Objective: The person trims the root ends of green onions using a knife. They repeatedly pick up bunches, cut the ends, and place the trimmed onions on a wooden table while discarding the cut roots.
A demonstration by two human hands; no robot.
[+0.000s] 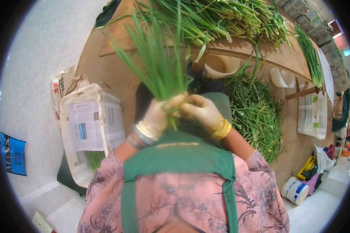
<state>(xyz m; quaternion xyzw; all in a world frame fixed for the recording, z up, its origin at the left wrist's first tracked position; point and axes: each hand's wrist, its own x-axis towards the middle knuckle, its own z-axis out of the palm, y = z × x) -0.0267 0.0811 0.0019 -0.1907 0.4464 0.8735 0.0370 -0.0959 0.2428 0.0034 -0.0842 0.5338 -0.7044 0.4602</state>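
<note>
A bunch of chives (pixel 155 72), long and bright green, is gripped in my left hand (pixel 157 114) in front of the apron. Its leaves fan out upward and are blurred, while the cut ends poke out below the fist. My right hand (pixel 202 112) is closed in a pinch close beside the lower part of the bunch. Whatever sits between those right fingertips is too small or hidden to name. Both hands wear pale thin gloves, with a yellow cuff on the right one.
More chives (pixel 237 19) lie piled on the wooden table (pixel 256 58) ahead. A heap of loose leaves (pixel 256 112) covers the floor at right, near a white bucket (pixel 221 66). To my left stands a white plastic crate (pixel 112 114) with paper and greens inside.
</note>
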